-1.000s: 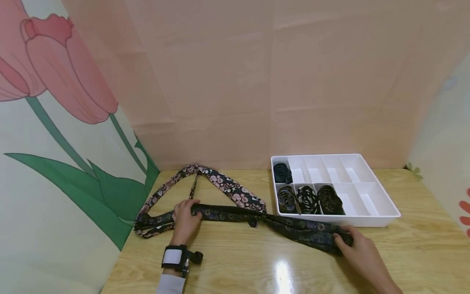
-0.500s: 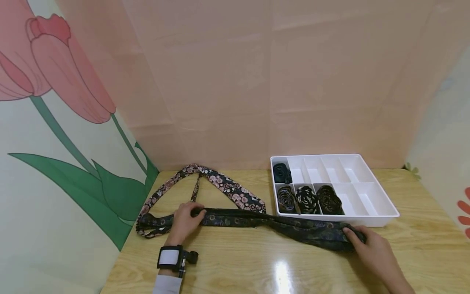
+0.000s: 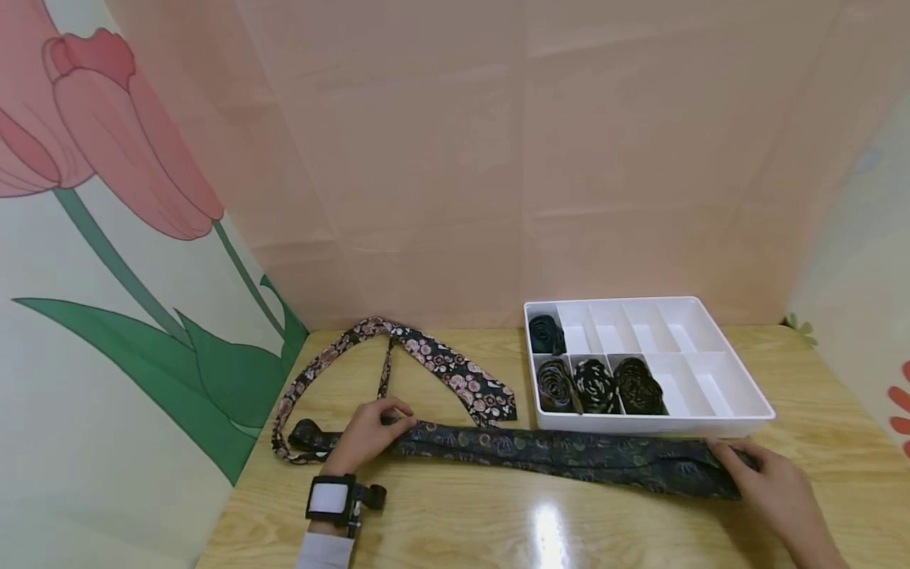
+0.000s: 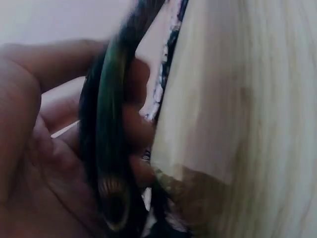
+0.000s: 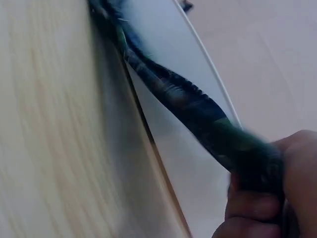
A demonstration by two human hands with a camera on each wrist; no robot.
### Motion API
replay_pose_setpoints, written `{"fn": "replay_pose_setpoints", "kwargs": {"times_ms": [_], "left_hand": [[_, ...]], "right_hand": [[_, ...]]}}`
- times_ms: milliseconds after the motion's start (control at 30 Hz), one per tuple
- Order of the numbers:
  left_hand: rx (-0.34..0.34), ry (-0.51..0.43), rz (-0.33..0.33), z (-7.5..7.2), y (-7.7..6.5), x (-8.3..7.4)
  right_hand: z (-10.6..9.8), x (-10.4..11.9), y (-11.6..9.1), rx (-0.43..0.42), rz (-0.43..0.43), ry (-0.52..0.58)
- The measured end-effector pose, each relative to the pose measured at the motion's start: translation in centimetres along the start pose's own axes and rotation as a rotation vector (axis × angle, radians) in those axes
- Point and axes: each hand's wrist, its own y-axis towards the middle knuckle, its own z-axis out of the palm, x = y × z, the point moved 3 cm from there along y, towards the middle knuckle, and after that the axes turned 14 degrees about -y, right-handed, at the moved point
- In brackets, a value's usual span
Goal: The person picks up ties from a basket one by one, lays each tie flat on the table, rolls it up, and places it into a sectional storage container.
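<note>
A dark patterned necktie (image 3: 547, 449) stretches between both hands along the front of the tray. My left hand (image 3: 370, 431) grips its left part; in the left wrist view the fingers curl round the dark fabric (image 4: 111, 124). The right hand (image 3: 771, 478) pinches the wide right end, and in the right wrist view its fingers wrap the bunched necktie (image 5: 198, 111). A loose end of the dark tie (image 3: 306, 435) lies left of my left hand. Behind it, a floral necktie (image 3: 455, 371) lies in a loop on the table, partly covered by the dark tie.
A white compartment tray (image 3: 753, 407) stands at the back right. It holds several rolled neckties (image 3: 596, 386) in its left compartments. The wooden table (image 3: 455, 514) meets a pinkish back wall (image 3: 426, 158) and side walls with printed flowers.
The right hand has moved right with the wide end, and the left hand slightly right. The dark necktie is now straighter and flatter, and its left end has been drawn rightward.
</note>
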Motion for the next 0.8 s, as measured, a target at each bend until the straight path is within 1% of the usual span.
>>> {"fn": "replay_pose_setpoints", "kwargs": {"times_ms": [67, 100, 167, 267, 367, 433, 567, 667, 733, 800], "left_hand": [[0.032, -0.031, -0.002, 0.1, 0.0, -0.1], [0.038, -0.033, -0.011, 0.1, 0.0, -0.1], [0.033, -0.002, -0.025, -0.1, -0.1, -0.1], [-0.028, 0.086, -0.045, -0.5, -0.2, 0.2], [-0.101, 0.171, -0.043, -1.0, -0.4, 0.3], [-0.135, 0.196, -0.03, -1.3, -0.5, 0.3], [-0.195, 0.18, -0.004, -2.1, -0.9, 0.3], [-0.262, 0.186, 0.003, -2.9, -1.4, 0.2], [-0.305, 0.243, -0.002, -3.6, -1.7, 0.1], [-0.32, 0.304, -0.03, -4.2, -2.2, 0.1]], "right_hand": [[-0.3, -1.2, 0.2, 0.026, 0.053, -0.008], [-0.4, -1.8, 0.3, 0.04, 0.082, -0.018], [-0.4, -3.0, 0.4, 0.035, 0.125, -0.04], [-0.2, -4.7, 0.5, 0.031, 0.181, -0.063], [0.1, -6.0, 0.3, 0.029, 0.242, -0.081], [0.2, -6.5, 0.2, 0.027, 0.268, -0.085], [0.3, -6.9, -0.1, 0.0, 0.289, -0.039], [0.2, -7.0, -0.3, -0.018, 0.298, 0.001], [0.2, -7.0, -0.3, -0.018, 0.312, 0.019], [0.2, -7.0, -0.3, -0.013, 0.324, 0.029]]}}
